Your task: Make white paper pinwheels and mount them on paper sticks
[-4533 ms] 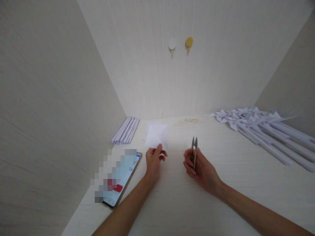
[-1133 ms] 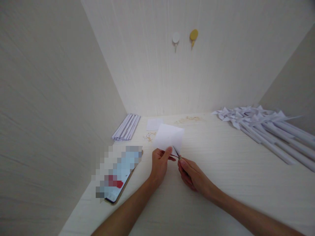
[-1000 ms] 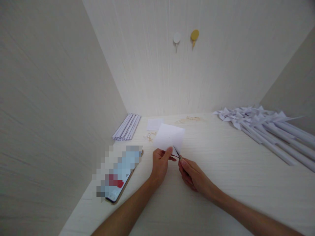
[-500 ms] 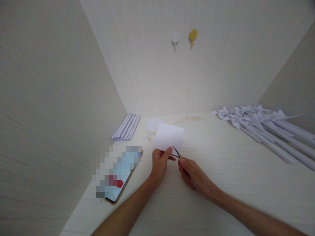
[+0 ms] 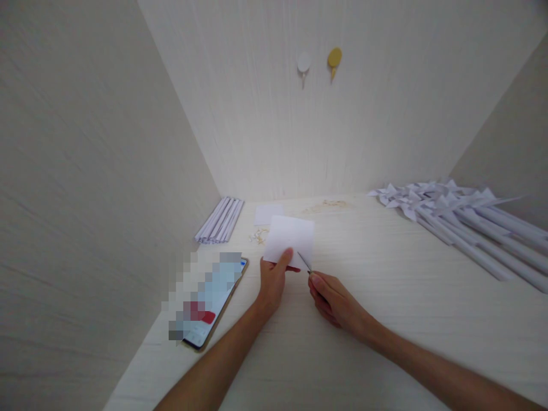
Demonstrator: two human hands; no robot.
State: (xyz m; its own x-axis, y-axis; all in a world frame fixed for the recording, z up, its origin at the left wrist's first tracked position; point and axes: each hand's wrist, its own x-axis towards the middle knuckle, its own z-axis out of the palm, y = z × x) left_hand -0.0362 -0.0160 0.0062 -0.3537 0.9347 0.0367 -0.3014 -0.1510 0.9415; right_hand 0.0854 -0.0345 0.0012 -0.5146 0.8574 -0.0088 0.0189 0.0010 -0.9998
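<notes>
The left hand (image 5: 272, 283) pinches a plain white paper square (image 5: 290, 239) while right hand (image 5: 331, 297) fingers grip snips (image 5: 304, 262) at its edge.

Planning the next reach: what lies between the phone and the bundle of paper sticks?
Head view: bare tabletop only between phone and bundle of paper sticks.

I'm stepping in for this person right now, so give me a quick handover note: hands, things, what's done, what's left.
Left hand: pinches the white paper square by its near edge, above the pale wooden table.
Right hand: grips small metal thread snips, blades at the paper's lower right corner.
Done: a pile of white paper pinwheels lies at right.
Left: whether the paper is cut through cannot be seen. White rolled paper sticks and a spare white paper square wait at back left.
</notes>
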